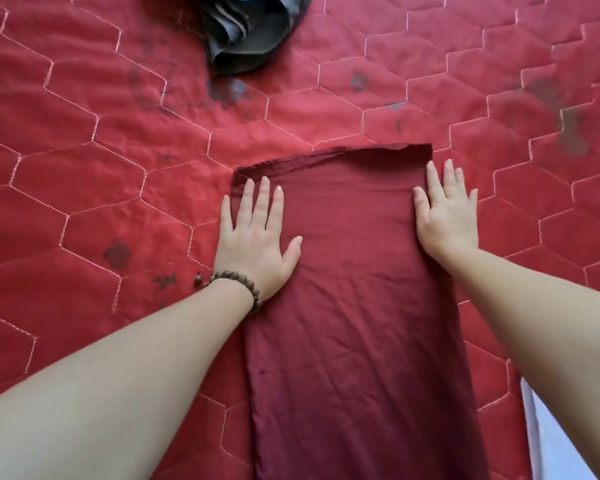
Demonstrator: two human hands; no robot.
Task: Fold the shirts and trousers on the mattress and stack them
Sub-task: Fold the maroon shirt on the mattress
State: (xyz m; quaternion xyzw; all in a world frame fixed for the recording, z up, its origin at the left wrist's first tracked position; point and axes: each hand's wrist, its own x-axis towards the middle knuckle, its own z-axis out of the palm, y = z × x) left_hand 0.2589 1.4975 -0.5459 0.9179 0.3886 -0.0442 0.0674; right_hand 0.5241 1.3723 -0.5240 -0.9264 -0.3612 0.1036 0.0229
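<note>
A dark maroon garment lies flat on the red quilted mattress, folded into a long narrow strip that runs from the bottom edge up to the middle. My left hand rests palm down on its upper left edge, fingers spread, with a brown bead bracelet on the wrist. On the upper right edge, my right hand presses flat, partly off the cloth. Neither hand grips anything. A crumpled dark grey garment sits at the top centre, apart from both hands.
The mattress has hexagon stitching and several dark stains across its middle and right. Its right edge and a pale floor show at the bottom right corner.
</note>
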